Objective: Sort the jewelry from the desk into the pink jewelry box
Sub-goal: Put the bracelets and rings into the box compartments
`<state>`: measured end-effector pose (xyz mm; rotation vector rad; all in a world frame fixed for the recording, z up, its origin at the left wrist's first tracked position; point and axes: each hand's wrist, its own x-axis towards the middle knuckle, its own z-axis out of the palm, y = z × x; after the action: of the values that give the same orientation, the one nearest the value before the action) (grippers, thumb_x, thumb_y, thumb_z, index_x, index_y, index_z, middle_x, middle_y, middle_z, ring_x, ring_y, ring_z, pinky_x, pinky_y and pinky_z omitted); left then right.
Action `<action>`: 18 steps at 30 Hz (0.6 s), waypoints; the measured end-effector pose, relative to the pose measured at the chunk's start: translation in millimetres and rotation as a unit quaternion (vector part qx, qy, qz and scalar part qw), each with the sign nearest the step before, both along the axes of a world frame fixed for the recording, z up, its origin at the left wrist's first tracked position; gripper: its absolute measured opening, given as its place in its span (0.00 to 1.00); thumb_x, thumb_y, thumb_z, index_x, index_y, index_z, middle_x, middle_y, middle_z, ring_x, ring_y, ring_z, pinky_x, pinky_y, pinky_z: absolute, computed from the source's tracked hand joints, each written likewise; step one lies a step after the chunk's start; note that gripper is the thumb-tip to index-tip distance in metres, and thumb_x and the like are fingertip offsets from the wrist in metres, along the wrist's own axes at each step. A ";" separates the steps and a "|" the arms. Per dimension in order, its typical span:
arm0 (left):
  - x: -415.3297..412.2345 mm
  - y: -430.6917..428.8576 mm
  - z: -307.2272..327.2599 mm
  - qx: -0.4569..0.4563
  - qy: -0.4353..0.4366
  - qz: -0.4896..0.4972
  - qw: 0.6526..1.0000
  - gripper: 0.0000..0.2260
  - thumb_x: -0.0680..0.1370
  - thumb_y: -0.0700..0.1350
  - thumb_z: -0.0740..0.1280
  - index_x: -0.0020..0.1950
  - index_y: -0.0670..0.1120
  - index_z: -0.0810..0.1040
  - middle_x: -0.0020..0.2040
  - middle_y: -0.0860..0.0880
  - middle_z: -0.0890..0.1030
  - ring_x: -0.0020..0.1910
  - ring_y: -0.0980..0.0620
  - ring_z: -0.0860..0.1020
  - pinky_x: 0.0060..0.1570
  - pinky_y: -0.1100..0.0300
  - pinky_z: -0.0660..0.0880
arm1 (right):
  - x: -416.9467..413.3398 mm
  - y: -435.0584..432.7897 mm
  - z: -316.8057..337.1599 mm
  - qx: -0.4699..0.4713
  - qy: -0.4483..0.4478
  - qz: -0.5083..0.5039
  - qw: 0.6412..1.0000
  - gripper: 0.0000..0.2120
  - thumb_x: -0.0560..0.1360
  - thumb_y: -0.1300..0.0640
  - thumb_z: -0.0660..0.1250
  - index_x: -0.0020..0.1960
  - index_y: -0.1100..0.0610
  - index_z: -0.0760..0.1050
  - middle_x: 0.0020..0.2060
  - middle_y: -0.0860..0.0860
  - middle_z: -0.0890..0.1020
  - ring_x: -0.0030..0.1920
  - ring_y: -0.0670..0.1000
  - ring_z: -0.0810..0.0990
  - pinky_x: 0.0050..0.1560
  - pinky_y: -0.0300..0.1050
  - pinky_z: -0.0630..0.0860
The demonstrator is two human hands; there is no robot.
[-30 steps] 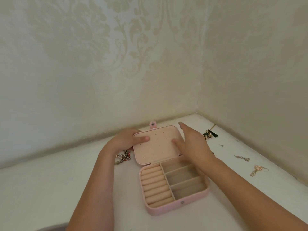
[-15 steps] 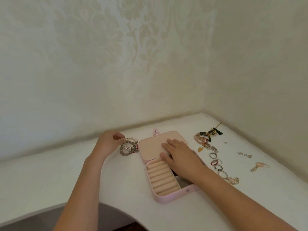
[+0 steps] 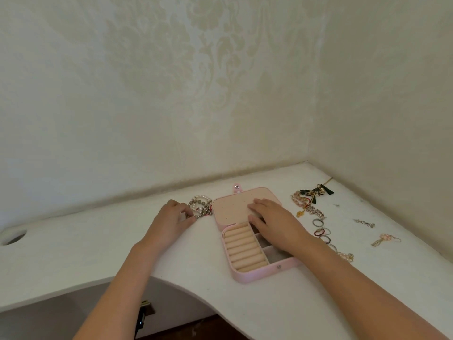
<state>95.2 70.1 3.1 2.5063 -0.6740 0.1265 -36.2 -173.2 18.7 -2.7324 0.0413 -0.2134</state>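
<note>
The pink jewelry box (image 3: 255, 274) lies open on the white desk (image 3: 282, 305), its lid folded flat behind it and its ring rolls bare. My right hand (image 3: 275, 223) rests flat, fingers straight, across the lid and the box's right compartments, hiding them. Left of the box lies a heap of bead and pearl bracelets (image 3: 202, 204); my left hand (image 3: 170, 218) has curled fingertips pinching its near edge. To the right of the box are a black-tasselled necklace pile (image 3: 315, 193), a chain (image 3: 315, 210), several rings (image 3: 321, 231) and two earrings (image 3: 365, 223) (image 3: 386, 239).
Two patterned walls meet in a corner behind the desk at the right. The desk's front edge curves inward below my left forearm. A round cable hole (image 3: 12, 238) sits at the far left. A dark object (image 3: 143, 315) shows under the desk.
The lid went from tilted up to lying flat. My left hand left the lid and moved left onto the bracelets. My right hand settled flat on the box.
</note>
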 end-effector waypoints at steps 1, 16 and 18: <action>3.6 0.1 -0.6 0.015 0.003 -0.005 1.000 0.05 0.75 0.49 0.70 0.42 0.57 0.74 0.47 0.51 0.70 0.51 0.52 0.71 0.48 0.60 0.65 | -1.0 -3.2 0.8 0.005 0.001 0.005 1.000 0.21 0.81 0.50 0.54 0.73 0.53 0.63 0.74 0.49 0.62 0.74 0.48 0.57 0.71 0.39 0.53; 33.2 -27.0 76.3 -0.338 0.151 0.119 0.922 0.20 0.82 0.53 0.56 0.38 0.42 0.74 0.42 0.42 0.80 0.37 0.47 0.76 0.37 0.58 0.68 | -10.9 -16.5 8.9 0.108 -0.032 0.018 0.993 0.21 0.80 0.53 0.59 0.72 0.54 0.64 0.68 0.50 0.71 0.67 0.49 0.70 0.63 0.37 0.63; 19.5 -33.0 95.3 -0.446 0.223 0.044 0.866 0.20 0.82 0.51 0.56 0.35 0.42 0.71 0.39 0.42 0.83 0.35 0.47 0.80 0.42 0.55 0.74 | -10.3 -18.4 10.4 0.145 -0.050 0.015 0.988 0.20 0.79 0.53 0.60 0.70 0.54 0.67 0.66 0.49 0.74 0.64 0.47 0.72 0.61 0.35 0.64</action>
<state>114.7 37.1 98.4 1.5726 -0.2115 -0.0967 -46.6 -191.6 29.0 -2.4283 0.0028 -0.3104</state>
